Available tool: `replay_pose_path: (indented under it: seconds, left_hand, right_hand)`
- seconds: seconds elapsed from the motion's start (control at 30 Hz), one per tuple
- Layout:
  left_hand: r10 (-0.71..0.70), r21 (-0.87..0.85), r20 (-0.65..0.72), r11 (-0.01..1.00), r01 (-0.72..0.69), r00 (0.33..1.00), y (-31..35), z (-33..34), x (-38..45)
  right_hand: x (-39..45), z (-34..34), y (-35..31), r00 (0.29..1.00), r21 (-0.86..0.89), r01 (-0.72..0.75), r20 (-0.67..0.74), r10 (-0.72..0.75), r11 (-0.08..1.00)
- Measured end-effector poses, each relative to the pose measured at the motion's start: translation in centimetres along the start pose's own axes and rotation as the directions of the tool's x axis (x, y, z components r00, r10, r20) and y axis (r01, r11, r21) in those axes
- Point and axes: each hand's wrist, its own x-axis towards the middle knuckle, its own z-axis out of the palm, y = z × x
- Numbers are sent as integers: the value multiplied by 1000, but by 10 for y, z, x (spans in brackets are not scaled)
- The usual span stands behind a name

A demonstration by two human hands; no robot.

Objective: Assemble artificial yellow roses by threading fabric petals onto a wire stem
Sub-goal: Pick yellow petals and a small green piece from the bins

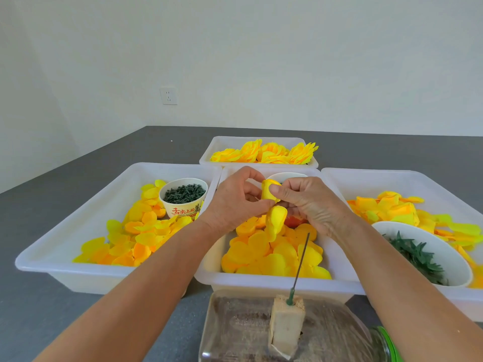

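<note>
Against a plain white wall with socket [168, 95]: dark grey tabletop [47, 309] carrying four white trays [109, 184] of loose yellow petals [261, 253]. Paper cup [183, 205] of green pieces printed with red Chinese characters, only partly readable. Above middle tray, left hand [232, 202] and right hand [311, 202], fingers curled, pinching rolled yellow petal bud [270, 193]. Wire stem [300, 265] upright in foam block [286, 325], bare.

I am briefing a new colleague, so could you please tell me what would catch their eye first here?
Both hands, left hand and right hand, pinch yellow petals at centre, above the middle tray. Just below, a wire stem stands upright in a block.
</note>
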Motion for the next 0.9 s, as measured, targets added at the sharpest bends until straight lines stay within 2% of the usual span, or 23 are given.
replay_pose_path:
  seconds: [0.17, 0.47, 0.6, 0.7, 0.9]
  left_hand:
    - [-30, -123, 27, 992, 33, 999, 5, -1, -2]
    - [-32, -73, 2, 997, 32, 999, 5, -1, -2]
    - [-27, -135, -16, 991, 25, 999, 9, -1, -3]
    - [-33, -140, -54, 990, 26, 998, 10, -2, -2]
    - [-156, -121, -161, 983, 137, 975, 5, -8, 1]
  right_hand:
    - [0, 0, 1, 998, 23, 0, 67, -2, 1000]
    - [-1, 0, 1, 996, 79, -16, 85, 9, 997]
    - [0, -2, -1, 997, 121, -18, 76, 9, 992]
    - [2, -3, -2, 999, 137, -12, 33, 7, 990]
    - [3, -5, 0, 998, 69, 4, -67, 0, 998]
